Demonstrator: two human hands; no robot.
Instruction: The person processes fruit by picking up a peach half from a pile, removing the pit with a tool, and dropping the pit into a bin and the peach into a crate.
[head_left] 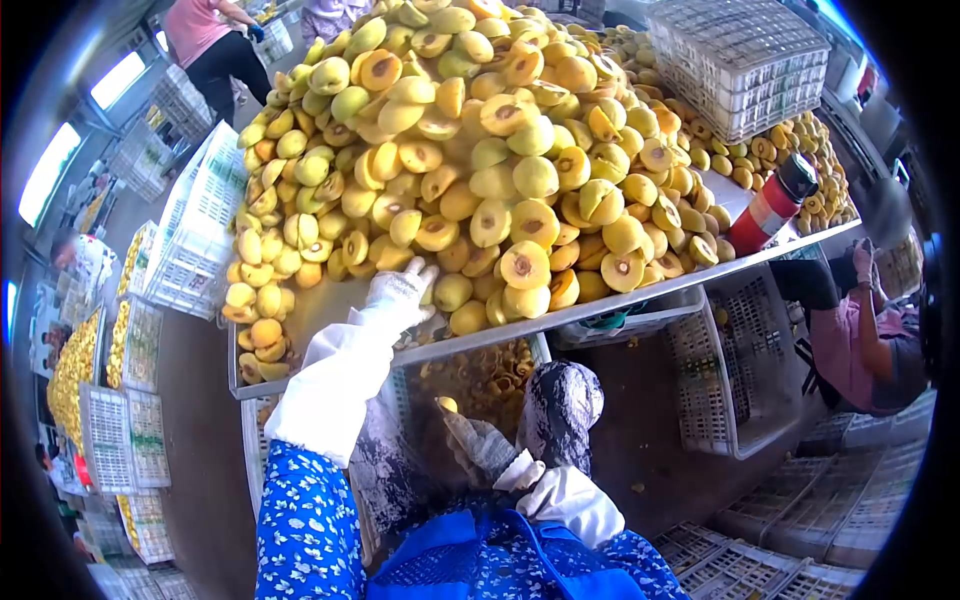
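Note:
My left hand (pixel 402 290), in a white glove with a white sleeve cover, reaches onto the front edge of a heap of halved yellow peaches (pixel 530 180). Its fingers are stretched out against the fruit, with one peach (pixel 452 292) just to their right. Lower down, between my knees, my right hand (pixel 482 445) wears a greyish, soiled glove. Its fingers point up and left, closed around a small yellow peach piece (pixel 447 404) that shows at their tips. Below the table edge, behind that hand, a crate holds brownish-yellow peach scraps (pixel 490 372).
The metal table (pixel 600 308) has a raised front rim. A red bottle with a black top (pixel 770 205) stands at its right. White crates (pixel 735 70) sit on the fruit, beside the table (pixel 200 220) and on the floor (pixel 740 370). Co-workers (pixel 215 45) are left and right (pixel 865 340).

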